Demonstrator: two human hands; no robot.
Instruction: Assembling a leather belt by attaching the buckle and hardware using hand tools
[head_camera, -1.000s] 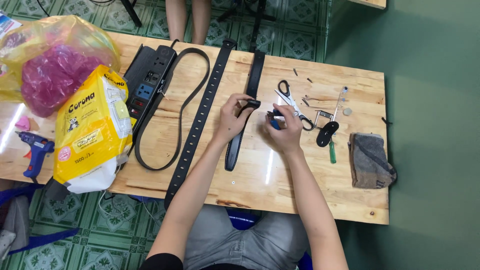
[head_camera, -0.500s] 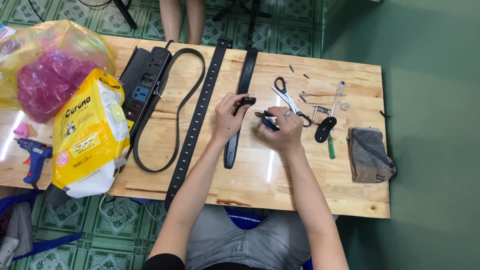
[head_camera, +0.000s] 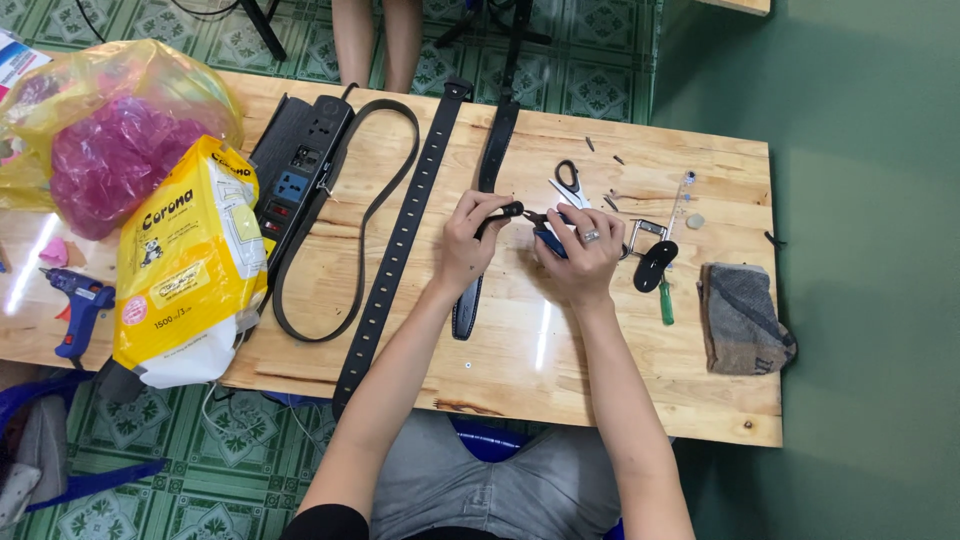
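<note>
Black strap end (head_camera: 505, 211) between left hand (head_camera: 465, 243) and pliers (head_camera: 545, 232).

Three long black leather belt straps lie on the wooden table (head_camera: 700, 400): a looped strap (head_camera: 350, 230) far to the left of the left hand (head_camera: 467, 245), a punched strap (head_camera: 400, 240) just left of it, and a plain strap (head_camera: 490, 180) in its grip. Beyond the right hand (head_camera: 580, 262) lies one pair of black-handled scissors (head_camera: 568, 182), with one green-handled screwdriver (head_camera: 664, 290) and one folded grey cloth (head_camera: 742, 318) to its right.
</note>
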